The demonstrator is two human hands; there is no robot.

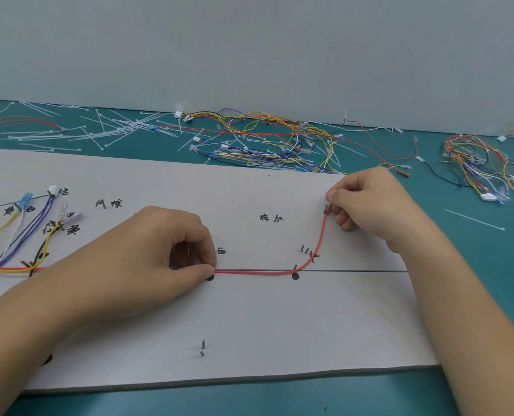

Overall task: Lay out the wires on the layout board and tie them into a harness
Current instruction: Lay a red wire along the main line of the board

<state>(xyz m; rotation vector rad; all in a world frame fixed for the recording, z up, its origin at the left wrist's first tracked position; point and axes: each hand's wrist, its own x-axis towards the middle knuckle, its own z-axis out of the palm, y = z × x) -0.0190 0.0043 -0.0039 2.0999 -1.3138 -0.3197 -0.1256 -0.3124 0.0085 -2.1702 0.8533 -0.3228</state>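
Red wire [264, 273] lies along the layout board [279, 319]
Left hand [159, 256] pinches it mid-board; right hand [370, 205] pinches its end near the right edge.

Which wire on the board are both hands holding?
The red wire: the left hand pinches it on the black line, and the right hand holds its upturned end. The yellow, blue and white wires lie untouched at left.

Wire-harness assembly bench, workshop setting: teal work mat [490, 265], grey layout board [279, 325] with steel pegs [203, 344] and hand-marked labels [111, 203], loose cable ties [111, 130] (dozens, scattered), heaps of coloured wires [264, 136] against plain wall [249, 55].
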